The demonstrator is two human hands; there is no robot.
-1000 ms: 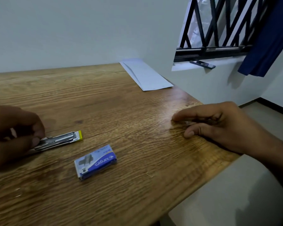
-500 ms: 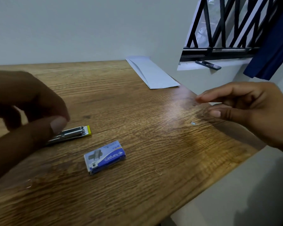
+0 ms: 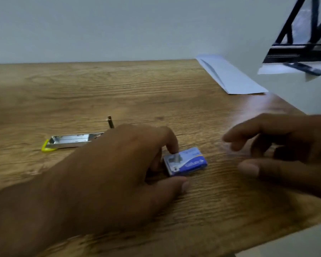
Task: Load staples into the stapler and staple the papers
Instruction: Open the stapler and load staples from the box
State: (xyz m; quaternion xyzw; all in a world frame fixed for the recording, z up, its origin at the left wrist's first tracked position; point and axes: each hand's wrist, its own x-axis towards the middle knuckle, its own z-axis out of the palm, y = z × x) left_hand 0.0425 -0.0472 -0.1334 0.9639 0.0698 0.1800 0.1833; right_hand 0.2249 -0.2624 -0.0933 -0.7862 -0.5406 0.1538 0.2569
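Head view, frame motion-blurred throughout. Wooden table (image 3: 119, 89) against a pale wall; barred window (image 3: 304, 34) at upper right. Left hand (image 3: 119, 164) reaches across the middle of the table to the small blue staple box (image 3: 185, 162), which lies flat just right of centre. One fingertip presses down on the box's near-left top corner; the thumb lies on the wood just in front of the box. Whether the thumb touches the box, cannot tell. Left fingers narrow, closing around the box's left end, but box not lifted, resting on the table. Right hand (image 3: 278, 151) hovers just right of the box, apart from it, fingers loosely spread and curled, thumb below, holding nothing visible. Stapler (image 3: 72, 140) lies open on the table to the left, behind the left hand: metal channel facing up, yellow end piece at its left tip, right end hidden by the hand. A thin dark part with a brass-coloured tip stands up near its right end. Whether the channel holds staples, too blurred to tell. Folded white papers (image 3: 230, 76) lie at the far right edge of the table, well apart from both hands.
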